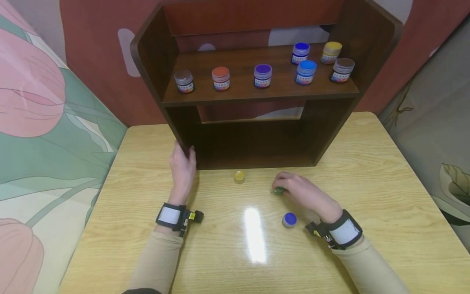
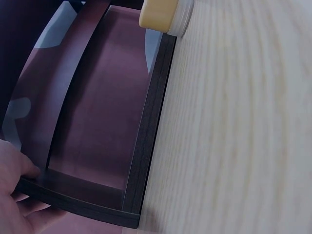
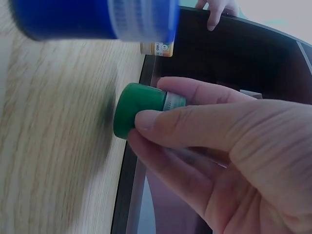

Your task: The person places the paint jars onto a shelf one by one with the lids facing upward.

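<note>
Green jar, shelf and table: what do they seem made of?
Green jar: probably smooth plastic, given its soft sheen, though glass is possible. Shelf: dark wood or wood-look board, satin, with faint grain. Table: pale wood or laminate, glossy, judging by streaky grain and bright reflection.

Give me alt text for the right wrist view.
Right hand pinching a green paint jar before a dark wooden shelf. A blurred blue paint jar crosses the top left; beyond are a yellow paint jar and the left hand gripping the shelf's side.
</note>
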The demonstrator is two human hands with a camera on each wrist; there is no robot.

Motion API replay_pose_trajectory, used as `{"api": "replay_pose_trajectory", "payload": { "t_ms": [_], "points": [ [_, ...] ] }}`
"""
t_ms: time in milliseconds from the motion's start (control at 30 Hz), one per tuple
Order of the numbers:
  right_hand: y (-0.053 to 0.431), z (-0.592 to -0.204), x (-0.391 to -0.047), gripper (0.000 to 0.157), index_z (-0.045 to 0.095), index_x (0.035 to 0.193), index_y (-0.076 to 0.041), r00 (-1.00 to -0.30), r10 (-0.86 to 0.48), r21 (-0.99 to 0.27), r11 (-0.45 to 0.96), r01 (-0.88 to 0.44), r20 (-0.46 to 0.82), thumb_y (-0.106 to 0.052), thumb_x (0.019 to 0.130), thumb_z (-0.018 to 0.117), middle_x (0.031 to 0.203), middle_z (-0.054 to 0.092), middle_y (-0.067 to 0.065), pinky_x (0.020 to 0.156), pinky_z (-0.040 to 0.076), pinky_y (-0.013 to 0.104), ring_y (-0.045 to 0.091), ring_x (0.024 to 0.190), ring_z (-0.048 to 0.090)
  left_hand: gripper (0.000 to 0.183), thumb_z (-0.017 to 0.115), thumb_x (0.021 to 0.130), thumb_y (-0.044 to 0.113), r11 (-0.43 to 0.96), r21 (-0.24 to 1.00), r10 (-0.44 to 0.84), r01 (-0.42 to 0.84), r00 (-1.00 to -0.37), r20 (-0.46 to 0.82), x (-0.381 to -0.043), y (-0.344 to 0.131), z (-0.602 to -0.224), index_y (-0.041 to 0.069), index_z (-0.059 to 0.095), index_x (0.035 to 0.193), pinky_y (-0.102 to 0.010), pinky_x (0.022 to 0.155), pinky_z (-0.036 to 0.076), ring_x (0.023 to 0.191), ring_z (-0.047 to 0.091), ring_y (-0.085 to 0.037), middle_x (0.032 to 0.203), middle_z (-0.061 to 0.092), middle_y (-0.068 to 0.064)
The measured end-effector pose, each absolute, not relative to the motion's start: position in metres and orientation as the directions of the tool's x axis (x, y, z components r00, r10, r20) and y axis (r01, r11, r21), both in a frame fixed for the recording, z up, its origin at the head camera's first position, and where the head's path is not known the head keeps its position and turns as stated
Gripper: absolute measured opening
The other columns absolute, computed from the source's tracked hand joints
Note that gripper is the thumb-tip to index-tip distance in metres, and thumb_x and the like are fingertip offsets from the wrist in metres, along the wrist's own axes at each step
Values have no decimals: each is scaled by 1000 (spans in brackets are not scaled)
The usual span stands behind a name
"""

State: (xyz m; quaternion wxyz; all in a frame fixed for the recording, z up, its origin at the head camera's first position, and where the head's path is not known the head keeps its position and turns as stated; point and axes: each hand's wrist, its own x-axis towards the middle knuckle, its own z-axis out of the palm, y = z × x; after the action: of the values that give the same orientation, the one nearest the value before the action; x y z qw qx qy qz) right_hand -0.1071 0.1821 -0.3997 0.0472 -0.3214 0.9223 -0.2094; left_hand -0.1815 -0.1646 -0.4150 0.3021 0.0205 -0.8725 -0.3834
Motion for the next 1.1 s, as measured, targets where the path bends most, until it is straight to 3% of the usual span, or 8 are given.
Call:
{"api": "replay_pose_trajectory", "payload": {
  "t_ms": [267, 533, 767, 1100],
  "points": [
    [183, -403, -109, 25, 73, 100, -9, -772, -631, -413, 683, -603, 84, 8, 82, 74, 107, 69, 6, 85, 60, 34, 20, 99, 68, 31, 62, 97, 10, 704, 682, -268, 198, -816, 513, -182, -164, -416, -4, 56, 123, -53, 90, 57, 106, 68, -43, 115, 69, -27],
    [183, -406, -111, 10, 75, 93, -12, -775, -623, -379, 695, -610, 105, -9, 84, 79, 102, 72, 3, 81, 60, 33, 17, 93, 70, 31, 61, 97, 12, 708, 680, -262, 190, -824, 503, -183, -164, -415, -4, 55, 124, -53, 90, 56, 107, 67, -43, 115, 68, -26],
    [184, -406, -111, 31, 71, 114, -8, -824, -565, -365, 758, -541, 47, -7, 84, 79, 112, 74, 8, 87, 60, 40, 25, 101, 71, 31, 61, 97, 12, 708, 682, -265, 186, -824, 500, -182, -164, -416, -4, 56, 123, -54, 89, 56, 106, 67, -43, 114, 69, -26],
    [185, -406, -112, 38, 69, 117, -5, -818, -570, -372, 747, -551, 68, -4, 80, 80, 114, 72, 12, 85, 60, 40, 27, 101, 71, 31, 61, 98, 12, 708, 684, -272, 176, -825, 495, -181, -164, -414, -4, 55, 123, -54, 90, 56, 107, 67, -43, 115, 68, -26]
  ]
}}
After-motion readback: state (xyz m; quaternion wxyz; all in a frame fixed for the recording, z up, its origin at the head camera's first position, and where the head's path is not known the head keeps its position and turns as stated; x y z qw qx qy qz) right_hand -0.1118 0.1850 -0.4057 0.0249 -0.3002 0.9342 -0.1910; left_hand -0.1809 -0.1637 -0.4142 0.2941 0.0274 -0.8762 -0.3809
